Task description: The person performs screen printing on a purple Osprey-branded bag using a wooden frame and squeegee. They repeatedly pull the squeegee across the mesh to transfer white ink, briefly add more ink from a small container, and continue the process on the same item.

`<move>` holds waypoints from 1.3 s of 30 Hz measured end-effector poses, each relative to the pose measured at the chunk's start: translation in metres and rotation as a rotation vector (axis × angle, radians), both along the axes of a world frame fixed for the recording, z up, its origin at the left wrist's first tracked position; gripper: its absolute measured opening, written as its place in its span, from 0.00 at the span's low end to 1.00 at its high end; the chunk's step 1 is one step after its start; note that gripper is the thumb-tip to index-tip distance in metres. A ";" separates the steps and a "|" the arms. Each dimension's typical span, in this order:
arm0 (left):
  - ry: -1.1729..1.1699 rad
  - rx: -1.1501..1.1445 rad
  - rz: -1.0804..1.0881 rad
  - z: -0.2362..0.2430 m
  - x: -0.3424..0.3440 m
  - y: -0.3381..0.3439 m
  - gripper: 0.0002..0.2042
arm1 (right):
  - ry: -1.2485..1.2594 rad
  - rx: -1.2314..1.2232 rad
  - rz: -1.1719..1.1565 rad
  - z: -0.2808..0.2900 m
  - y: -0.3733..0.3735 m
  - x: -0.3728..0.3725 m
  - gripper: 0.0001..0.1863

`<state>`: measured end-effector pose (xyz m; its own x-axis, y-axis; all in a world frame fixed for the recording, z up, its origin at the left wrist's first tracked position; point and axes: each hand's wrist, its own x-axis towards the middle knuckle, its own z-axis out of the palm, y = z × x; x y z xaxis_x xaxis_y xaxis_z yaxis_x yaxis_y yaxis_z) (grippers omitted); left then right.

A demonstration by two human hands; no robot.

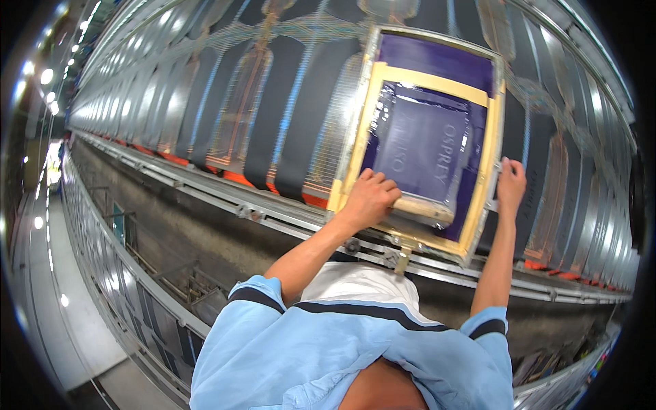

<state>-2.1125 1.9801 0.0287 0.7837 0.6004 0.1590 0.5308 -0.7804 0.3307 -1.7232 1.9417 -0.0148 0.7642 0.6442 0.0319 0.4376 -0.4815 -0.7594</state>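
A screen printing frame (501,109) lies across the long printing table in front of me, its metal edges lined inside with yellow tape (437,80). Purple ink (437,58) covers its mesh, glossy in the middle, where pale lettering shows through. My left hand (372,198) is closed around the left end of a squeegee (425,209) with a wooden handle, low in the frame. The blade's lower edge is hard to make out. At the frame's right side, my right hand (511,184) has its fingers curled against the edge; part of that grip is hidden.
Dark fabric panels (297,102) lie in rows along the table. A metal rail (184,179) with fittings follows its near edge, and a metal bracket (403,256) joins the frame there. Another railed table (147,290) stands behind to the left, beside a pale walkway (58,301).
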 end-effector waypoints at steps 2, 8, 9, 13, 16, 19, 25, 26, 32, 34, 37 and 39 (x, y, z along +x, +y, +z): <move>-0.044 -0.028 0.019 0.008 -0.020 0.008 0.18 | 0.016 0.001 0.012 0.026 0.010 -0.014 0.14; 0.060 -0.049 0.083 0.025 -0.146 0.065 0.19 | 0.108 0.194 0.038 0.005 0.075 -0.173 0.13; 0.108 -0.056 0.075 0.026 -0.173 0.079 0.19 | 0.045 0.224 0.083 -0.001 0.082 -0.203 0.13; 0.107 0.012 -0.002 0.033 -0.274 0.126 0.21 | 0.127 0.224 0.067 -0.010 0.114 -0.310 0.15; 0.093 0.063 0.003 0.028 -0.318 0.107 0.21 | 0.134 0.252 0.069 -0.009 0.128 -0.344 0.16; 0.031 0.137 -0.023 0.015 -0.342 0.080 0.18 | 0.189 0.115 0.037 -0.010 0.137 -0.356 0.16; 0.012 0.129 -0.033 -0.010 -0.357 0.070 0.22 | 0.083 0.055 -0.004 -0.024 0.149 -0.364 0.16; -0.004 0.143 -0.041 -0.012 -0.355 0.079 0.22 | 0.060 0.042 0.015 -0.025 0.150 -0.363 0.16; -0.057 0.246 -0.029 -0.020 -0.307 0.199 0.12 | -0.075 -0.173 0.235 0.003 0.157 -0.344 0.15; -0.070 0.257 -0.042 -0.021 -0.284 0.253 0.10 | -0.297 -0.180 0.404 0.023 0.175 -0.340 0.15; -0.045 0.166 -0.065 -0.013 -0.264 0.306 0.19 | -0.008 0.080 0.687 0.053 0.214 -0.347 0.18; -0.054 0.113 -0.093 -0.002 -0.257 0.327 0.18 | -0.024 0.105 0.843 0.070 0.241 -0.356 0.20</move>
